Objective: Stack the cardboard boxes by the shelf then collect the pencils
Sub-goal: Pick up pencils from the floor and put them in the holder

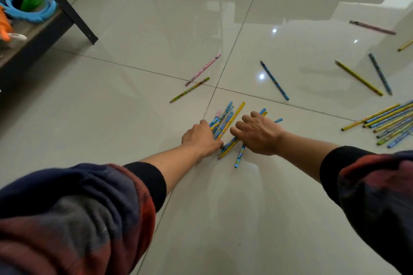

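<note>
I had both hands down on the small heap of pencils point(225, 123) lying on the tiled floor point(111, 107) just past the tile joint: my left hand point(201, 138) curled round the left side of the heap, my right hand point(257, 133) pressing its bent fingers over the right side. To do it well, I judged I should squeeze the two hands together, square the tips, and lift only once nothing could slip. Loose pencils, such as the pink pencil point(203, 69), lay well apart beyond, with another pile point(386, 123) at the right edge.
</note>
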The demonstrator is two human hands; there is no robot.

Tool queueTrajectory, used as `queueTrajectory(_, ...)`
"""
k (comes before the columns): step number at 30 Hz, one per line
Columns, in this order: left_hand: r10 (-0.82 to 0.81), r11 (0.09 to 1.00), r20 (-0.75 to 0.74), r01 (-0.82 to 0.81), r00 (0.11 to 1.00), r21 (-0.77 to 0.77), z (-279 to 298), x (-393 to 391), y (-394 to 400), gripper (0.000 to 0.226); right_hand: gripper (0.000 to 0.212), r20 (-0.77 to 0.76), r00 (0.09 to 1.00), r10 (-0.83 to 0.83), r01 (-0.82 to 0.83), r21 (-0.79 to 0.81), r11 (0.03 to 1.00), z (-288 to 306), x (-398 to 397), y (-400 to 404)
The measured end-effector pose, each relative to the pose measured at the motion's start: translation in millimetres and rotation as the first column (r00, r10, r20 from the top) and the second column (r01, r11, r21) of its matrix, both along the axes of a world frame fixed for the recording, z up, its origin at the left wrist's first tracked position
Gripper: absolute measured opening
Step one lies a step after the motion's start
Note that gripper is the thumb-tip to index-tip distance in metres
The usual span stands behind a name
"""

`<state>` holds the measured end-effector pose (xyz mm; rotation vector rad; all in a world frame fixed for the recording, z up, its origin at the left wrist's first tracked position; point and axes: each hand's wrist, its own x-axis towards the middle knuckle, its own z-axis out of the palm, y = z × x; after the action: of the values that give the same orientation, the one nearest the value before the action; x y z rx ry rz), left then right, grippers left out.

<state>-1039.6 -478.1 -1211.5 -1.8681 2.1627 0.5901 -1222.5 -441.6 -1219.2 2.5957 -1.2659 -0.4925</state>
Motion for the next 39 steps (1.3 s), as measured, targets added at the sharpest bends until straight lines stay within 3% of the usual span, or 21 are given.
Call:
queueTrajectory(6,-0.067,0.998,0.057,0.066,0.996,0.007,2,-1,-5,0.037,0.012,0.079,0.997,0.010,-0.004,-0.078,0.997,-3,5,0)
queueTrajectory(12,-0.106,0.994,0.116,0.100,0.988,0.053,1,8,-8,0.035,0.007,0.162,0.987,0.021,0.004,-0.151,0.989,-4,11,-6)
queueTrajectory(15,-0.138,0.990,0.150,0.132,0.979,0.053,1,14,-11,0.032,0.016,0.206,0.979,0.002,0.019,-0.099,0.995,-7,15,-10)
queueTrajectory(19,-0.165,0.986,0.181,0.161,0.970,0.036,-1,28,-12,0.029,0.039,0.099,0.995,-0.034,0.040,-0.064,0.997,-14,18,-14)
queueTrajectory(24,-0.114,0.993,0.110,0.113,0.987,0.013,-4,57,-16,0.029,0.044,0.056,0.987,-0.149,0.151,-0.029,0.988,-12,29,-23)
queueTrajectory(27,-0.094,0.996,0.074,0.094,0.993,0.013,-2,75,-21,0.033,0.032,0.099,0.976,-0.194,0.193,0.016,0.981,-14,34,-29)
queueTrajectory(32,-0.054,0.998,-0.060,0.057,0.997,0.041,5,107,-32,0.009,0.019,0.103,0.964,-0.244,0.231,0.120,0.965,-9,56,-44)
queueTrajectory(35,-0.047,0.999,-0.094,0.046,0.994,-0.010,8,126,-39,0.016,0.028,0.143,0.948,-0.285,0.267,0.130,0.955,2,65,-57)
queueTrajectory(39,-0.025,0.989,-0.060,0.016,0.998,-0.146,19,144,-61,0.022,0.029,0.076,0.937,-0.342,0.336,0.080,0.939,19,74,-74)
